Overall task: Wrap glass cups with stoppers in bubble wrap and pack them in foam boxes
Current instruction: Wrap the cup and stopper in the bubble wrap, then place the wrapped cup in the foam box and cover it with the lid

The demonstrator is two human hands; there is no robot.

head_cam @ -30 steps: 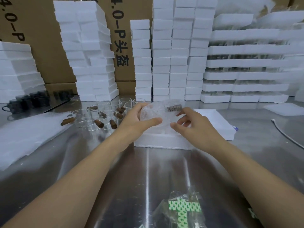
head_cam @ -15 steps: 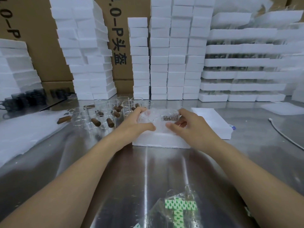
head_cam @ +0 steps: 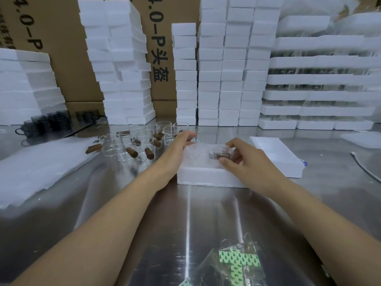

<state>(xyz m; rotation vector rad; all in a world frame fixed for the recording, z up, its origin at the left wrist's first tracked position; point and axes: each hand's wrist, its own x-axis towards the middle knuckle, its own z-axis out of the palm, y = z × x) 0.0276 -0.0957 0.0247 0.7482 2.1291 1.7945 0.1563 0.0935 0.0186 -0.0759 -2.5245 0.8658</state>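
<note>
A glass cup wrapped in bubble wrap point(head_cam: 203, 154), its brown stopper showing through the film, lies in the open white foam box point(head_cam: 206, 176) at the table's middle. My left hand point(head_cam: 178, 148) grips the bundle's left end. My right hand point(head_cam: 245, 158) pinches its right end, thumb in front and fingers curled over the top. Several unwrapped glass cups with brown stoppers point(head_cam: 142, 144) stand in a cluster just left of the box. The foam lid point(head_cam: 278, 155) lies flat to the right of the box.
A sheet of bubble wrap point(head_cam: 39, 166) covers the table's left side. A clear bag with green-patterned tape point(head_cam: 237, 265) lies near the front edge. Stacks of foam boxes point(head_cam: 222, 69) and cardboard cartons point(head_cam: 61, 48) line the back. Dark cups point(head_cam: 47, 122) sit far left; a white cable point(head_cam: 365, 170) runs far right.
Both hands have lowered the wrapped cup from above the foam box down into it.
</note>
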